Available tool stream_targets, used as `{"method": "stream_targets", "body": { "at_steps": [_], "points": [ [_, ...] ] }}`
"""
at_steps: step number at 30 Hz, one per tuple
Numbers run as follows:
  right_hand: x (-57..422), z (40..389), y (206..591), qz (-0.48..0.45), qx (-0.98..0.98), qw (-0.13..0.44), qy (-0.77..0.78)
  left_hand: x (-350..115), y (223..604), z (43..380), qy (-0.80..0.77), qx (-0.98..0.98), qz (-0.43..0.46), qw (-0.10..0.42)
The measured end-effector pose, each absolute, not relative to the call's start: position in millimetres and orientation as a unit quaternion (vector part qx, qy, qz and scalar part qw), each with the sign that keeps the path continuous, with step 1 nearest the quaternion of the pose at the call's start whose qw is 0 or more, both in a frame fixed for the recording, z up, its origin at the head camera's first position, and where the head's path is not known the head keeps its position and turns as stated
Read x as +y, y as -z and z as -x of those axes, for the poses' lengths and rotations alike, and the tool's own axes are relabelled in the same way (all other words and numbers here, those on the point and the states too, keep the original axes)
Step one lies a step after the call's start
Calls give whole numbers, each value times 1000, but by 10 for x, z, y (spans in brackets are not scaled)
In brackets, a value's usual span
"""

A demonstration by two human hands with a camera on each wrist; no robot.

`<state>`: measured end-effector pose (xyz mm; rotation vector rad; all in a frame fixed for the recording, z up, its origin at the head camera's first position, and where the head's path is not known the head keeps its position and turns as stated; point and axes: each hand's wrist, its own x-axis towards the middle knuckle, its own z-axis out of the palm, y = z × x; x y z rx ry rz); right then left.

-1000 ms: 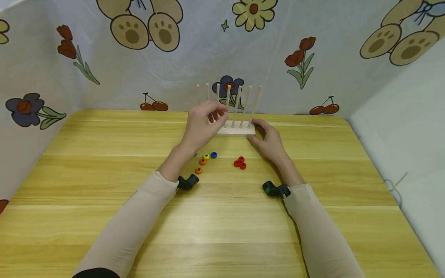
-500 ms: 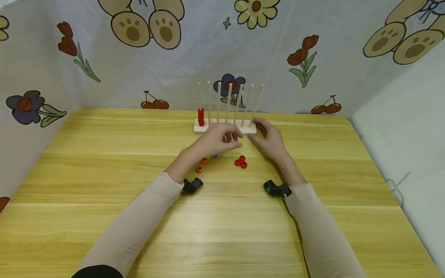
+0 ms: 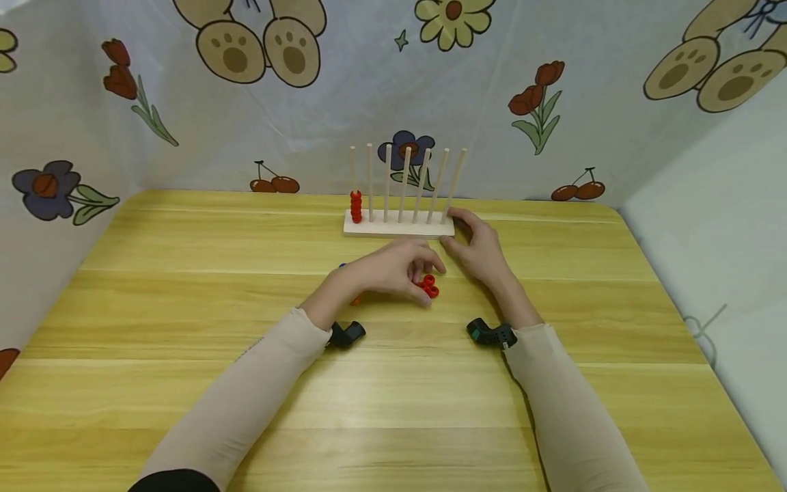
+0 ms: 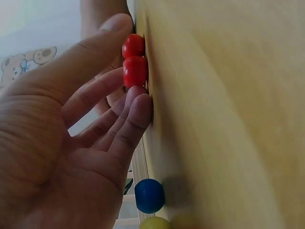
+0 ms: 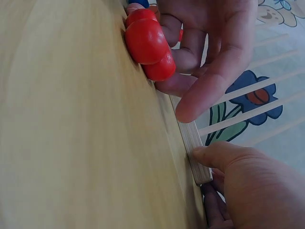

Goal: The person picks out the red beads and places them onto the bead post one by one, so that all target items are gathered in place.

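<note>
My left hand (image 3: 393,268) reaches down over a small cluster of red beads (image 3: 429,279), thumb and fingers spread around them. In the left wrist view, two red beads (image 4: 135,71) lie on the table between thumb and fingers, right at the fingertips. My right hand (image 3: 481,254) grips the right end of a pale wooden peg rack (image 3: 393,225), thumb at the front edge and fingers behind. The rack has a row of several upright pegs. Red beads (image 3: 356,207) are stacked on its leftmost peg; the other pegs are bare.
Beside the left hand, a blue bead (image 4: 149,196) and a yellow bead (image 4: 155,223) lie on the wooden table (image 3: 399,410). In the head view the left hand and wrist mostly hide the loose beads there. A patterned cloth (image 3: 332,123) hangs behind the table.
My left hand has come away from the rack's left pegs, down and right to the red beads, uncovering the red stack. The right hand keeps its grip on the rack's end.
</note>
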<state>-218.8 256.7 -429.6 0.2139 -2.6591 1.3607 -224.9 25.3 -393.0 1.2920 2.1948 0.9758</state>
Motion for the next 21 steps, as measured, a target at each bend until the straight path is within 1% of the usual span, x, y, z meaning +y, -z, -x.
{"method": "stream_targets", "body": {
  "at_steps": [6,21],
  "points": [
    [2572,2202,4308,-71,-887,72,-450,266,3934,2233,-344,789,-466,206],
    [2563,2196,4298,-68,-887,71,-451,286,3940,2244,-335,794,-473,183]
  ]
}}
